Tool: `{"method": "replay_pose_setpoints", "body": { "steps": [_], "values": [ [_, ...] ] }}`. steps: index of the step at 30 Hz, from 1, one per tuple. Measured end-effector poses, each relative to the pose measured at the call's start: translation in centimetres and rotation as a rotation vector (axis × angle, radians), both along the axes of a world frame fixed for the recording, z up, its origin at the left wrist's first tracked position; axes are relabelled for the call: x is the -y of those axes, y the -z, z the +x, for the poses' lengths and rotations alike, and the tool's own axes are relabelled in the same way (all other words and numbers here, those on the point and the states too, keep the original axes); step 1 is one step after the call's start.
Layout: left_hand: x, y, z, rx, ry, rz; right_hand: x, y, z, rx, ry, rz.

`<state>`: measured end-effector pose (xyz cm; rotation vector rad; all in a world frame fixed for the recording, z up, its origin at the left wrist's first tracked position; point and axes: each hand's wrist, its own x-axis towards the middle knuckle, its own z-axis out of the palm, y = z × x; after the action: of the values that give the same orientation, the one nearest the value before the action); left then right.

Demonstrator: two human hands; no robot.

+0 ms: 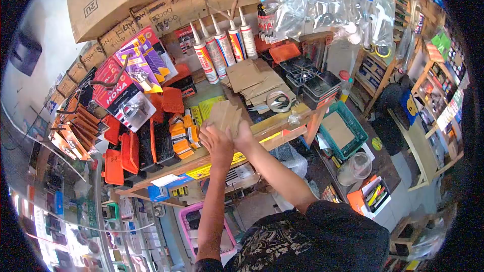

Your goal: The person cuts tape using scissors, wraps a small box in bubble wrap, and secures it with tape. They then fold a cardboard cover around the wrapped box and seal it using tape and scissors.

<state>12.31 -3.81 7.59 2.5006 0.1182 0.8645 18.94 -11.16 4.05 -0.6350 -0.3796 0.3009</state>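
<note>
My left hand (216, 142) and my right hand (243, 136) are close together over the front edge of the wooden shelf (269, 126). Between them they hold a small stack of brown cardboard pieces (225, 117), tilted upright. Fingers of both hands are wrapped on its lower edge. Just left of the hands lie small orange boxes (182, 136) and a yellow packet (209, 105). Behind and to the right is a pile of larger cut cardboard (259, 81) with a roll of tape (278, 102) on its front corner.
Sealant tubes (218, 45) stand behind the cardboard pile. Black boxes with orange lids (130, 153) are at left, black trays (320, 88) at right. Packaged goods (322, 7) hang above. A green basket (344, 131) and a pink basket (187, 226) sit lower down.
</note>
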Motion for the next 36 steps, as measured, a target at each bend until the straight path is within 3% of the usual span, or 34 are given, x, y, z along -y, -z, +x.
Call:
{"method": "replay_pose_setpoints", "body": {
  "steps": [1,3,7,10,12,15,17,20,21,23,25,27,29,33,36],
  "values": [
    [-0.2,1.0,0.3,0.004,-0.006,-0.002,0.2,-0.7,0.1,0.004,-0.006,-0.002],
    [-0.9,4.0,0.8,0.126,-0.032,0.136,0.6,-2.3,0.2,-0.412,-0.155,0.257],
    [-1.4,3.4,-0.1,0.137,-0.009,0.140,0.6,-2.7,2.1,-0.479,-0.142,0.229],
    [-1.9,4.6,0.3,0.097,-0.086,0.169,1.2,-3.7,4.1,-0.486,-0.185,0.100],
    [-2.6,6.1,0.1,-0.025,-0.012,0.264,1.7,-3.3,5.6,-0.505,-0.146,0.008],
    [-1.4,3.1,-1.1,-0.005,0.040,0.089,2.2,-4.3,7.2,-0.515,-0.069,-0.158],
    [-1.3,2.4,-1.1,-0.028,0.014,0.102,2.2,-4.3,6.9,-0.510,-0.050,-0.244],
    [-2.0,1.5,-0.7,0.011,0.046,0.179,1.5,-3.7,7.5,-0.153,0.292,-0.609],
    [-2.0,1.2,-0.7,-0.022,0.069,0.202,1.8,-2.6,8.0,-0.150,0.289,-0.609],
    [-2.6,0.6,-0.3,-0.048,0.086,0.232,2.2,-3.5,7.1,0.337,0.732,-0.590],
    [-3.3,0.8,0.0,-0.157,0.144,0.245,3.4,-5.8,5.2,0.335,0.716,-0.488],
    [-3.9,1.3,0.2,-0.108,0.160,0.319,6.7,-10.1,1.5,0.203,0.382,-0.491],
    [-4.2,1.0,0.3,-0.052,0.167,0.386,9.9,-11.5,0.3,0.368,0.324,-0.579],
    [-4.3,-1.5,0.5,0.069,0.172,0.574,15.5,-11.9,0.2,0.764,0.510,-1.026],
    [-4.7,-3.8,1.0,0.056,0.284,0.590,18.7,-11.4,-0.3,0.731,0.542,-1.221]
  ]
}}
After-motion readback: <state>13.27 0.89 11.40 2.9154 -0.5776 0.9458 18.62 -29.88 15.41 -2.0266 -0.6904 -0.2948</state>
